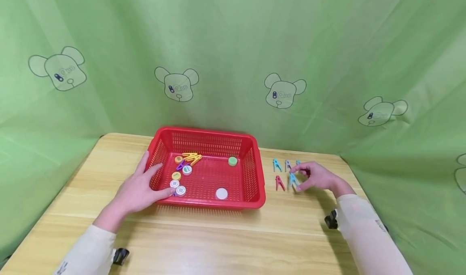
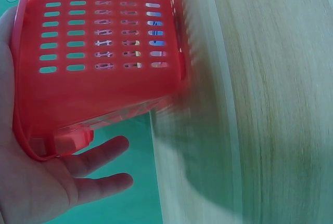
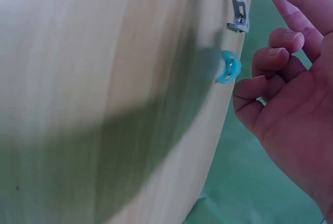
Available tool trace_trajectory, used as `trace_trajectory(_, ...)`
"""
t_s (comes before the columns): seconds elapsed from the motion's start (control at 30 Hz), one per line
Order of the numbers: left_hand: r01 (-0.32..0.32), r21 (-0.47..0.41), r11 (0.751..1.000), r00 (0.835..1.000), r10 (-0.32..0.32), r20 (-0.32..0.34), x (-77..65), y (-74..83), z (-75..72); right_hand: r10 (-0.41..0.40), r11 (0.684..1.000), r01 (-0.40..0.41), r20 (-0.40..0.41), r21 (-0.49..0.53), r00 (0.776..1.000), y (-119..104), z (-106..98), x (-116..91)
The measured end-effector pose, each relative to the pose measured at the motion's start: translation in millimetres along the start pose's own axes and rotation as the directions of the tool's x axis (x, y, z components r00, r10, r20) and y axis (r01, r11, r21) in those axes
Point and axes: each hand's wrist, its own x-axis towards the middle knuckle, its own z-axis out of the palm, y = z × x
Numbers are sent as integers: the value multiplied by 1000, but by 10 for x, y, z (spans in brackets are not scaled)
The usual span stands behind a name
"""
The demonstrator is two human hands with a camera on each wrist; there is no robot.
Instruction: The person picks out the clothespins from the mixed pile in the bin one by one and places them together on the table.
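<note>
A red plastic basket (image 1: 251,178) stands mid-table and holds yellow clothespins (image 1: 191,157), a purple one and several round caps (image 1: 221,193). My left hand (image 1: 140,188) lies against its left front corner (image 2: 62,141). The fingers (image 2: 99,154) are straight along the outside wall. To the right of the basket stand blue clothespins (image 1: 277,165) and a red one (image 1: 279,182). My right hand (image 1: 314,177) is beside them, its fingers (image 3: 270,60) loosely curled. One blue clothespin (image 3: 229,67) stands free just off those fingertips, and the forefinger reaches towards another at the back.
The wooden table (image 1: 225,238) has bare surface in front of the basket. Green cloth (image 1: 233,44) printed with bear heads hangs close behind and on both sides. The clothespins stand near the table's far right edge (image 3: 218,125).
</note>
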Motion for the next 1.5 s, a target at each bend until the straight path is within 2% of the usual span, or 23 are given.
trace_trajectory(0.23, 0, -1, 1000, 1000, 0, -3, -14, 29, -23, 36, 999, -37, -31, -18, 999, 40, 71, -35)
trace_trajectory(0.43, 2, 6, 1000, 1000, -2, -5, -26, 25, -31, 46, 999, -45, -27, 16, 999, -155, 98, -110)
trace_trajectory(0.53, -3, 14, 1000, 1000, 3, -6, -29, 15, -30, 46, 998, -45, -13, 40, 999, -180, 101, -129)
trace_trajectory(0.9, -4, 17, 1000, 1000, 4, -8, -31, 12, -17, 47, 998, -48, 19, 37, 999, 282, 129, 5)
trace_trajectory(1.07, 1, 14, 1000, 1000, -1, -4, -26, 26, -17, 61, 997, -62, 14, 50, 998, 314, 124, -3)
trace_trajectory(1.5, 9, 12, 1000, 1000, -9, -7, 16, 6, 8, 44, 999, -44, 7, 11, 999, 259, 114, -24)
